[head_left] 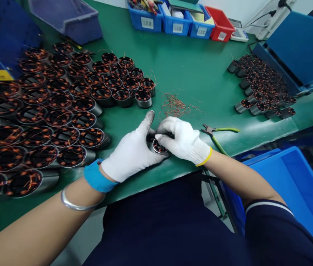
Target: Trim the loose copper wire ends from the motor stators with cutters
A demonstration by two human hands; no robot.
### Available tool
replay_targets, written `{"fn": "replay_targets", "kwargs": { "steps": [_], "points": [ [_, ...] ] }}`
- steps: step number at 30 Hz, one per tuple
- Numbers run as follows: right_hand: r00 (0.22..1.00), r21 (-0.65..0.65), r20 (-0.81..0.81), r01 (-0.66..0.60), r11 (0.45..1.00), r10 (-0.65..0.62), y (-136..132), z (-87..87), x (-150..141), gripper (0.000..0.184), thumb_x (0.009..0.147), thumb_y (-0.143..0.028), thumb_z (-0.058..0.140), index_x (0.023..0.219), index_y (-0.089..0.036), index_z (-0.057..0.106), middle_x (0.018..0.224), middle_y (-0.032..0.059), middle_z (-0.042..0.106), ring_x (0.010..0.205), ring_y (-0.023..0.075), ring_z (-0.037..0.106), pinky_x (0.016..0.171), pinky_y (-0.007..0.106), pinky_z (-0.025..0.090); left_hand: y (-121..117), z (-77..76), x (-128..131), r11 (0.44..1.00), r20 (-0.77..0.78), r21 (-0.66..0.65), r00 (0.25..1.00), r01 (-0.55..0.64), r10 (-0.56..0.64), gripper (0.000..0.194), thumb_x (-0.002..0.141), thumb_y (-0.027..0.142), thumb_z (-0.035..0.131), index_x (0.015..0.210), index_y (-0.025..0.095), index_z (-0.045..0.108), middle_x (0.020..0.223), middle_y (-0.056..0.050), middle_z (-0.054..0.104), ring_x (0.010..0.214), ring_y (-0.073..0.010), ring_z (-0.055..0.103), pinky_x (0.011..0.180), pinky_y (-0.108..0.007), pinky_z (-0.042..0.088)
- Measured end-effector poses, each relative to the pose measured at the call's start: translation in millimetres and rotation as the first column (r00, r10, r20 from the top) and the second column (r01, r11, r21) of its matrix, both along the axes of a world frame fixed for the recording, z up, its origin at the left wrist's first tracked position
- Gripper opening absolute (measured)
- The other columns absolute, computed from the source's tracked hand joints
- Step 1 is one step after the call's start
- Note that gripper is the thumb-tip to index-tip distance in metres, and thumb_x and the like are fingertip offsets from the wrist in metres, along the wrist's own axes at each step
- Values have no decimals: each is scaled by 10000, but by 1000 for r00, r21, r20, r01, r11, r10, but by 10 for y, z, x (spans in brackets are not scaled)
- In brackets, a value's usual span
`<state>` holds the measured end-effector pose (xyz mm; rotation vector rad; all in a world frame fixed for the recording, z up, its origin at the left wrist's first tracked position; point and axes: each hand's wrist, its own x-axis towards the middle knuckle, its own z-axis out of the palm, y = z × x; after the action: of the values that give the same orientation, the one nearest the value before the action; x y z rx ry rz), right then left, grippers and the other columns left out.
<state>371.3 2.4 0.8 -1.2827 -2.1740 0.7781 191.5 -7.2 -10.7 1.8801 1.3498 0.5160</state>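
The small black-and-silver cylindrical part with copper windings point(160, 146) sits near the green table's point(201, 70) front edge, open tabletop beyond the loose copper wire clippings point(174, 106). Blue plastic bins point(177, 26) hold assorted items; the white-gloved left hand point(134, 149) clasps the part's side, the white-gloved right hand's point(182, 140) fingers pinching at its rim.
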Motion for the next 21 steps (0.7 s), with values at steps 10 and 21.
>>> {"fn": "replay_targets", "kwargs": {
  "steps": [10,21],
  "points": [
    [995,-36,25,102,994,-102,-355,-110,367,110,856,-200,524,779,-180,600,872,49,644,866,168,606,811,311,469,55,34,-6,994,-17,8,994,106,-106,999,671,405,692,1519,120,248,1044,-59,705,945,-258,680,861,-362,524],
    [935,45,353,-59,997,40,-408,-9,468,159,855,-220,499,856,-168,649,939,78,664,889,203,608,819,346,477,40,5,-7,983,-101,93,984,157,-148,865,676,399,688,1450,137,404,1201,-89,671,1086,-281,646,950,-371,511]
  ]
}}
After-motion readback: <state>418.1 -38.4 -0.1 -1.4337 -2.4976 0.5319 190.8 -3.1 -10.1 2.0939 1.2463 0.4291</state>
